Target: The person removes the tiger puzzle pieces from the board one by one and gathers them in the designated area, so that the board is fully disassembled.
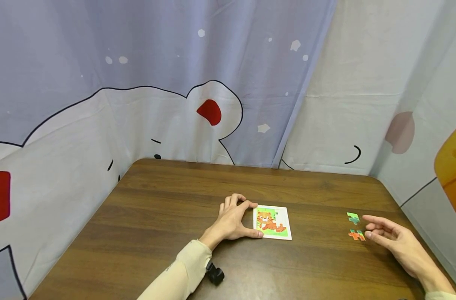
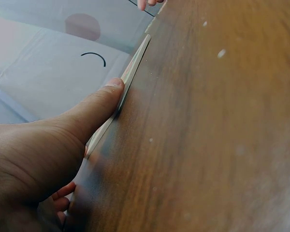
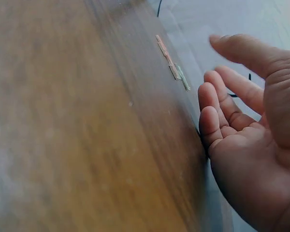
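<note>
A square white-framed puzzle board [image 1: 289, 225] with a tiger picture lies flat on the table; its upper right part shows bare white. My left hand [image 1: 229, 221] holds the board by its left side, thumb at the lower edge and index finger at the top left corner. In the left wrist view the thumb of the left hand [image 2: 53, 145] presses on the board's edge [image 2: 135, 72]. Two loose pieces lie at the right: a green one [image 1: 353, 218] and an orange-and-green one [image 1: 357, 235]. Beside them my right hand [image 1: 398, 246] hovers, fingers loosely bent, holding nothing.
The brown wooden table [image 1: 156, 200] reaches back to a curtain [image 1: 168, 121] with cartoon figures, which also stands along the left and right sides. A black strap buckle [image 1: 215, 273] sits at my left wrist.
</note>
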Motion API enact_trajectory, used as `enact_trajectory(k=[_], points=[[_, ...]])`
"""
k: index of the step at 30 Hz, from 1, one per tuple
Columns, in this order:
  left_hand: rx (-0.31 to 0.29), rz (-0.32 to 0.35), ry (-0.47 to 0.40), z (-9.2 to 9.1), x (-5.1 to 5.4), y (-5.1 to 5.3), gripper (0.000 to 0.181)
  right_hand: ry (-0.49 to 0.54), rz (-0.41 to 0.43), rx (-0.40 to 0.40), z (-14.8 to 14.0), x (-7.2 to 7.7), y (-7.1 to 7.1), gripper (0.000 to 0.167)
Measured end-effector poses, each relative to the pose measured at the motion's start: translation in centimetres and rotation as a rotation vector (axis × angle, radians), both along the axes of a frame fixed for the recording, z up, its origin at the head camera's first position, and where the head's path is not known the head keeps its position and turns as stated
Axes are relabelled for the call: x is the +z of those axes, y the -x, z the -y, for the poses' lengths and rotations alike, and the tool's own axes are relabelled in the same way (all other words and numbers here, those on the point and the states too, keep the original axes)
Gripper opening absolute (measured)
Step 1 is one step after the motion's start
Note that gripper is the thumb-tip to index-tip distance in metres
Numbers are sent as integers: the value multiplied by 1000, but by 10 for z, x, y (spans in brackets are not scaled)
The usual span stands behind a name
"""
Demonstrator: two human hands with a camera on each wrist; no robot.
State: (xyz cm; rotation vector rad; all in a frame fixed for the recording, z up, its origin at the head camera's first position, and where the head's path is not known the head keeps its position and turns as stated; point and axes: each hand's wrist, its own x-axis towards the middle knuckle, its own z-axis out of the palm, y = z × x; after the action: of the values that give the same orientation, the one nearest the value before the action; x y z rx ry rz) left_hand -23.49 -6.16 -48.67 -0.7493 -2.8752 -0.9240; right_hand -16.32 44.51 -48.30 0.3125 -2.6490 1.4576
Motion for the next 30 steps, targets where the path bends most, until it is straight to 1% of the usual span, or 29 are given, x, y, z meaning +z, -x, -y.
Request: enact_trajectory(k=[4,8,12,15,19,23,27,30], points=[[2,4,-1,0,-1,0,91,56,-25,27,6,4,2,54],[1,12,-2,-1,0,0,91,69,-40,22,13,12,3,58],[4,15,-3,-1,0,0,92,90,-56,22,25,27,5,61],[6,16,-4,-1,1,0,91,120,-85,43,36,40,8,63],[5,14,-1,-1,1,0,91,79,-132,62,53,56,9,66],[5,8,-2,-1,0,0,91,61,-132,96,68,69,11,70],[6,11,-7,-1,0,0,91,88,-130,125,84,76,14,71],[5,16,-10,-2,0,0,92,92,-137,130,96,77,18,70]])
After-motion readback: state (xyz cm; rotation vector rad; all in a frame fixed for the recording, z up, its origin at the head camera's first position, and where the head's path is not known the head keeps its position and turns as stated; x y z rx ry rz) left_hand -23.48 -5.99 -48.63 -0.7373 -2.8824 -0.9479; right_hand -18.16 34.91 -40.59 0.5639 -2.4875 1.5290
